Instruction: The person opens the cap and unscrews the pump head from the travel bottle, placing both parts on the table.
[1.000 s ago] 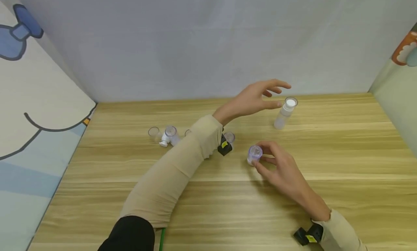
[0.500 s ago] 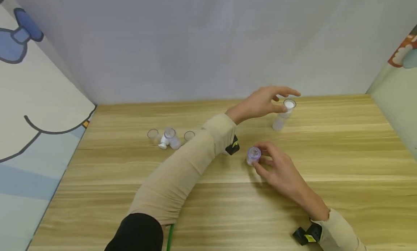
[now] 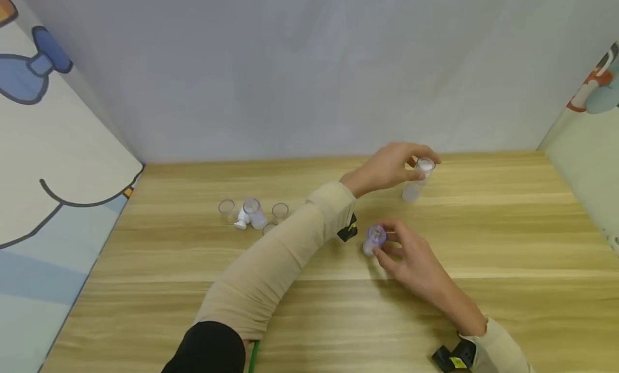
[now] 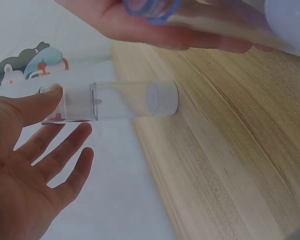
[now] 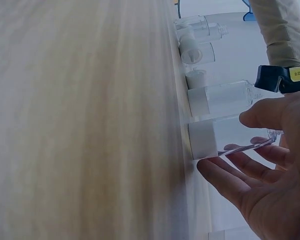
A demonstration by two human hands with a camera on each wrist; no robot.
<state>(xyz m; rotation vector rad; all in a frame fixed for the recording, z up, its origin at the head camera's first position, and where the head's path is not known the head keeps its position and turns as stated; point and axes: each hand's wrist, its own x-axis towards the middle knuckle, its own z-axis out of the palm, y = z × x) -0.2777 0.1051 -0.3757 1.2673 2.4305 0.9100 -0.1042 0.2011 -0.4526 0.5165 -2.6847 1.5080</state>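
In the head view my left hand (image 3: pixel 387 169) is at the top of a clear bottle with a white base (image 3: pixel 412 192), upright near the table's back edge. Thumb and index finger grip its clear cap from both sides. The left wrist view shows the thumb lying along the cap of this bottle (image 4: pixel 122 100), the other fingers spread behind. My right hand (image 3: pixel 416 260) holds a second clear bottle (image 3: pixel 369 248), capless, its neck showing, between thumb and fingers. In the right wrist view this bottle (image 5: pixel 202 140) stands with its white base on or very near the table.
Left of my left sleeve are a clear bottle (image 3: pixel 256 217), a white pump head (image 3: pixel 242 220) and clear caps (image 3: pixel 226 207). Another bottle (image 5: pixel 225 97) stands close beside the held one in the right wrist view. A grey-white backdrop (image 3: pixel 309 72) borders the wooden table (image 3: pixel 309 314).
My left hand has moved right and down onto the capped bottle's top and now grips its cap. The right hand keeps its hold on the second bottle, almost unmoved.
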